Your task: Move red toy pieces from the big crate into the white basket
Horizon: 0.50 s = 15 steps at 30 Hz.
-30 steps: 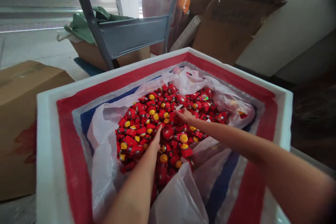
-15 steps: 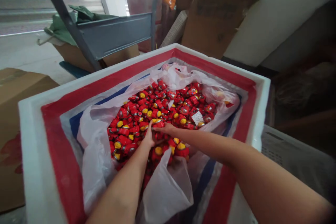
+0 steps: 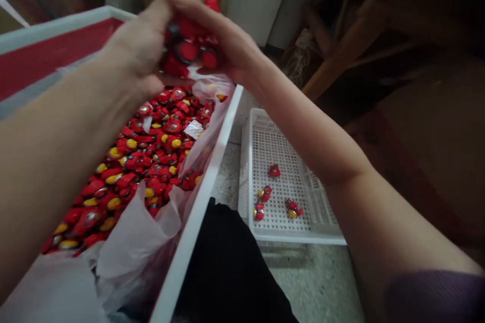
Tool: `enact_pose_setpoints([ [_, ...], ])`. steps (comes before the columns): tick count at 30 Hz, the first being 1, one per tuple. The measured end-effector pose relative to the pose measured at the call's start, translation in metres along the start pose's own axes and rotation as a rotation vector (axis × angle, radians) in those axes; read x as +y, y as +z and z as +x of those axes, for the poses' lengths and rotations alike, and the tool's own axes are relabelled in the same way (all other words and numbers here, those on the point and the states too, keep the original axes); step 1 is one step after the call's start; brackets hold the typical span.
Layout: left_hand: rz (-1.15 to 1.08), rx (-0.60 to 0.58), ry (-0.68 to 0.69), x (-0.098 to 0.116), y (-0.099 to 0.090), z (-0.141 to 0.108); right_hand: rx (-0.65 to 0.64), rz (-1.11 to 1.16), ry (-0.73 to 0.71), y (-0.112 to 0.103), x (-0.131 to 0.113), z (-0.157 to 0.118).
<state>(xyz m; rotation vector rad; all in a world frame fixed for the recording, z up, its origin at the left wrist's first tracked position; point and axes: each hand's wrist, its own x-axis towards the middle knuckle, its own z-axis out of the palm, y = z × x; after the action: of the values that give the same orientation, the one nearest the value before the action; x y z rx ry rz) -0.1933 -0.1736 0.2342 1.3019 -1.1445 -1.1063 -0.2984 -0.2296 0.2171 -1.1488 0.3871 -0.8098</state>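
My left hand [image 3: 138,50] and my right hand [image 3: 233,48] are cupped together high above the box, gripping a handful of small red and yellow toy parts [image 3: 189,45] between them. Below lies a heap of several more red and yellow parts [image 3: 140,156] in a clear plastic bag [image 3: 132,242] inside a white foam box [image 3: 197,212] lined with red. The picture is blurred around the hands.
A white perforated plastic tray [image 3: 299,161] sits on the speckled floor to the right of the box, with several red parts [image 3: 265,194] in it. Dark cloth [image 3: 227,262] lies at the bottom centre. Wooden furniture legs [image 3: 341,50] stand behind the tray.
Both hands have lifted out of the heap with a handful of parts and risen to the right. The view has swung right, bringing the white tray into sight.
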Motion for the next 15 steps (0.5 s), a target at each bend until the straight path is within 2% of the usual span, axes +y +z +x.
enact_pose_setpoints([
  [2,0.097,-0.152,-0.077,-0.002,0.062,-0.01,0.051,-0.132,-0.087,-0.051,-0.013,-0.051],
  [3,0.125,-0.213,-0.15,-0.01,0.089,-0.014,0.117,-0.166,-0.071,-0.079,-0.011,-0.079],
  [6,0.163,-0.319,-0.35,-0.048,0.153,-0.021,0.321,-0.193,0.054,-0.162,0.026,-0.161],
  [7,0.183,-0.353,-0.395,-0.063,0.169,-0.021,0.392,-0.246,0.111,-0.187,0.046,-0.187],
  [9,0.255,-0.415,-0.457,-0.091,0.194,-0.021,0.553,-0.47,0.372,-0.227,0.091,-0.236],
  [10,0.295,-0.438,-0.492,-0.106,0.204,-0.02,0.583,-0.515,0.459,-0.242,0.113,-0.258],
  [13,0.374,-0.471,-0.614,-0.152,0.229,-0.021,0.622,-0.637,0.658,-0.271,0.173,-0.317],
  [15,0.402,-0.478,-0.721,-0.187,0.241,-0.025,0.63,-0.743,0.764,-0.282,0.202,-0.346],
])
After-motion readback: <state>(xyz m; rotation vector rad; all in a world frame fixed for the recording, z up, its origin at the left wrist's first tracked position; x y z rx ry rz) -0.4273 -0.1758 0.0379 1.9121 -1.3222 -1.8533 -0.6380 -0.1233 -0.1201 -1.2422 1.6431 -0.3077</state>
